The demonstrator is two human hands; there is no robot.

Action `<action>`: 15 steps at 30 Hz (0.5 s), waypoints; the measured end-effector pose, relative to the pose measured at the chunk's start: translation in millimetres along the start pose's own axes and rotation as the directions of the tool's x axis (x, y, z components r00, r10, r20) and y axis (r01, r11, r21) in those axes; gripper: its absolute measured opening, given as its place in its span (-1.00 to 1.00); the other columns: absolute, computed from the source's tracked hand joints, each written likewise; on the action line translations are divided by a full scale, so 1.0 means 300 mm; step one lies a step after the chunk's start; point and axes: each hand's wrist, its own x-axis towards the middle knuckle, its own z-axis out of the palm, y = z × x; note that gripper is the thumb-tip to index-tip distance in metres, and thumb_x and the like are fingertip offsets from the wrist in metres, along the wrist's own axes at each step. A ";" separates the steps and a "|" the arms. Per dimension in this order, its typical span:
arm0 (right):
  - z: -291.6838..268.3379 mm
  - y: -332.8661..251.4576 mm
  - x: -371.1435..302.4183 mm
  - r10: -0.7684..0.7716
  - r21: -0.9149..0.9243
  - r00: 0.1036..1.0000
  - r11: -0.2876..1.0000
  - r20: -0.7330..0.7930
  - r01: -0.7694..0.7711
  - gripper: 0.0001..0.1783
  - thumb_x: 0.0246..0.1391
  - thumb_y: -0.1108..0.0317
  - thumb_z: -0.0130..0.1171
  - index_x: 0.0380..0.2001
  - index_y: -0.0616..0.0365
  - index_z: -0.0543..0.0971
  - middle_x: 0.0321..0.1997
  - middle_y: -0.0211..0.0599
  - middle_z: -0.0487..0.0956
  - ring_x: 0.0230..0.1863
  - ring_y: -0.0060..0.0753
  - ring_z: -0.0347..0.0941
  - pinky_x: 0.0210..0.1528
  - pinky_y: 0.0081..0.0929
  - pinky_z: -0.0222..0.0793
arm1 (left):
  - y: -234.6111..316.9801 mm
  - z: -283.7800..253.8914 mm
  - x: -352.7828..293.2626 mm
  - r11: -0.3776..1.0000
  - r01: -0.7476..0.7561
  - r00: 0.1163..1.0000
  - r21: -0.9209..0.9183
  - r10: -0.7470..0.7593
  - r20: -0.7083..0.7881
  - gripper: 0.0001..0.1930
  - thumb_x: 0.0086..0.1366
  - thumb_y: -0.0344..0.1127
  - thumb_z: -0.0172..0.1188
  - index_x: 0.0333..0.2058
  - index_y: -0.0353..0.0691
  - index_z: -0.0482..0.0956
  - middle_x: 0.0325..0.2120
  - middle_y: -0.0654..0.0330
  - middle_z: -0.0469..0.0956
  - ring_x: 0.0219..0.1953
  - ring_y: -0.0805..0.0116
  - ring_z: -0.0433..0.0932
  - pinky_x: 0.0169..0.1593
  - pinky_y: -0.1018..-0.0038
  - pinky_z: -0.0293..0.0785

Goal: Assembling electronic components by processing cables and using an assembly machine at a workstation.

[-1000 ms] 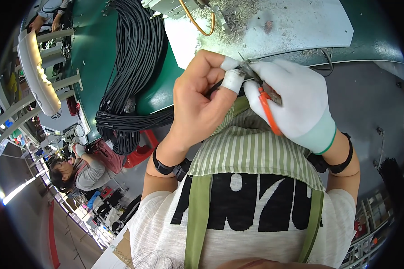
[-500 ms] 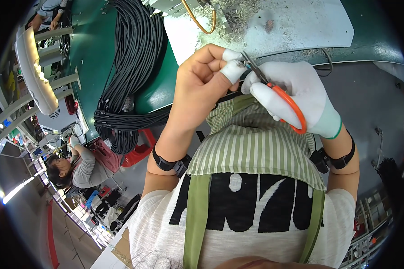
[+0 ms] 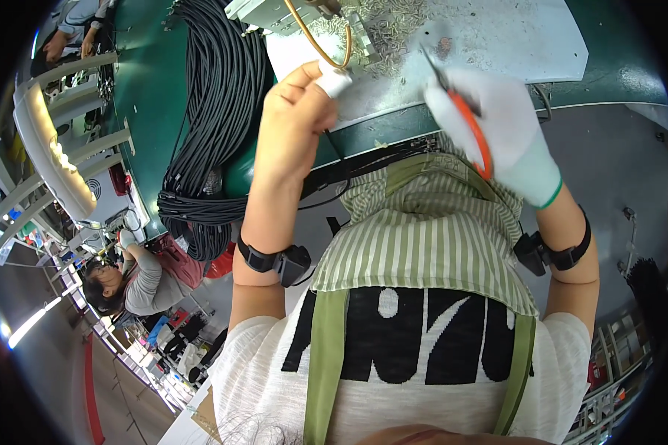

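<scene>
pinching black cable (image 3: 337, 146) in left hand (image 3: 297, 111); gloved right hand (image 3: 503, 126) grips orange scissors (image 3: 469, 119), blades pointing away, probably keeping cable clear.

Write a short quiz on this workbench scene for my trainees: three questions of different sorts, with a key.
1. What colour is the handle of the tool in the right hand?
2. True or false: the left hand wears a full glove.
3. Choose: the black cable bundle rests partly on a table that is a) green, b) red, c) yellow.

Key: 1. Orange. 2. False; it is bare apart from white fingertip covering. 3. a.
</scene>
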 end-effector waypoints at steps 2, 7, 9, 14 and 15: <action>0.002 0.024 0.046 0.014 0.027 1.000 1.000 -0.005 -0.014 -0.74 0.19 0.18 0.07 -0.36 0.14 0.58 -0.71 -0.52 0.38 -0.71 -0.74 0.24 -0.63 -0.64 0.20 | 0.002 -0.016 0.048 0.996 0.025 1.000 -0.083 -0.024 0.015 -0.86 0.26 -0.49 0.09 -0.20 -0.35 0.52 -0.56 0.39 0.43 -0.59 0.71 0.19 -0.51 0.72 0.07; 0.016 -0.008 0.194 0.123 0.285 0.985 0.946 0.119 -0.153 -0.72 0.19 0.17 0.07 -0.37 0.18 0.54 -0.72 -0.50 0.37 -0.72 -0.71 0.27 -0.65 -0.66 0.21 | -0.004 -0.011 0.136 0.987 -0.073 0.995 -0.145 0.082 0.056 -0.85 0.30 -0.44 0.08 -0.17 -0.31 0.50 -0.57 0.43 0.34 -0.60 0.66 0.12 -0.52 0.70 0.01; 0.015 0.016 0.233 0.160 0.380 0.970 0.898 0.185 -0.220 -0.71 0.19 0.16 0.07 -0.37 0.19 0.53 -0.72 -0.49 0.37 -0.73 -0.70 0.27 -0.66 -0.67 0.21 | -0.005 -0.022 0.152 0.987 -0.122 0.985 -0.107 0.134 0.112 -0.84 0.31 -0.43 0.09 -0.15 -0.29 0.49 -0.53 0.42 0.37 -0.58 0.66 0.14 -0.51 0.71 0.02; 0.001 0.045 0.286 -0.195 0.289 0.979 0.942 0.059 0.170 -0.71 0.12 0.28 0.16 -0.58 0.26 0.49 -0.68 -0.33 0.48 -0.62 -0.53 0.46 -0.58 -0.58 0.31 | -0.013 -0.030 0.156 0.978 -0.132 0.978 -0.161 0.155 0.141 -0.82 0.31 -0.42 0.09 -0.12 -0.27 0.46 -0.48 0.38 0.42 -0.56 0.67 0.17 -0.50 0.71 0.06; -0.013 0.007 0.282 -0.003 0.382 0.987 0.922 0.162 -0.060 -0.70 0.12 0.27 0.17 -0.58 0.26 0.49 -0.67 -0.34 0.48 -0.62 -0.54 0.46 -0.58 -0.58 0.31 | -0.021 -0.021 0.151 0.982 -0.170 0.980 -0.084 0.177 0.094 -0.81 0.31 -0.42 0.10 -0.12 -0.27 0.46 -0.45 0.37 0.43 -0.55 0.67 0.18 -0.49 0.71 0.07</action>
